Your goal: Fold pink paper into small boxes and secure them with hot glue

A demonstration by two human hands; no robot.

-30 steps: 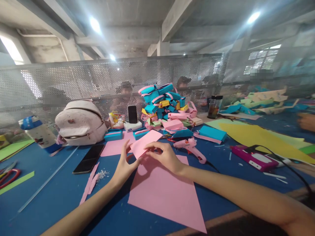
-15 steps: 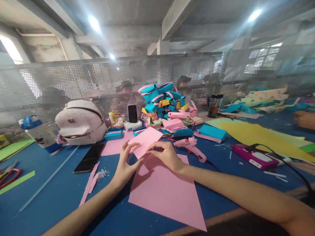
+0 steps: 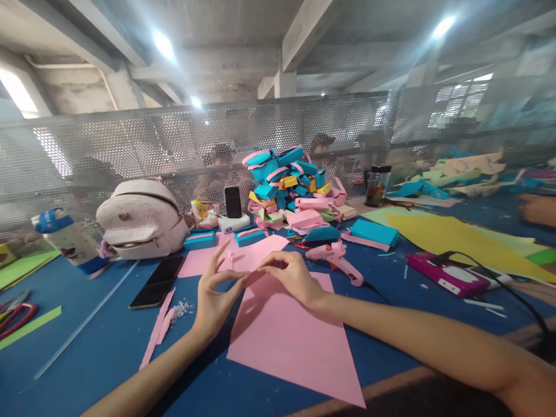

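My left hand point(image 3: 215, 292) pinches the near edge of a small pink paper sheet point(image 3: 264, 250) between thumb and forefinger, with another finger raised. Close beside it, my right hand point(image 3: 293, 277) grips the same edge, its fingers curled and fingertips together. The held paper tilts away from me. Below the hands a larger pink sheet point(image 3: 295, 347) lies flat on the blue table, partly in their shadow. A pink glue gun point(image 3: 336, 258) rests just right of my right hand. Left of my left hand are torn pink strips point(image 3: 157, 330) and small white bits.
A pile of folded blue, pink and yellow paper boxes point(image 3: 295, 191) stands ahead. To the left are a dark phone point(image 3: 157, 282), backpack point(image 3: 141, 220), bottle point(image 3: 72, 240) and scissors point(image 3: 19, 315). To the right lie a purple power strip point(image 3: 447, 275) and yellow sheets point(image 3: 447, 240).
The small pink sheet has tipped down and away, showing more of the blue box behind it. My left hand has shifted slightly left, its fingers straighter; my right hand has barely moved.
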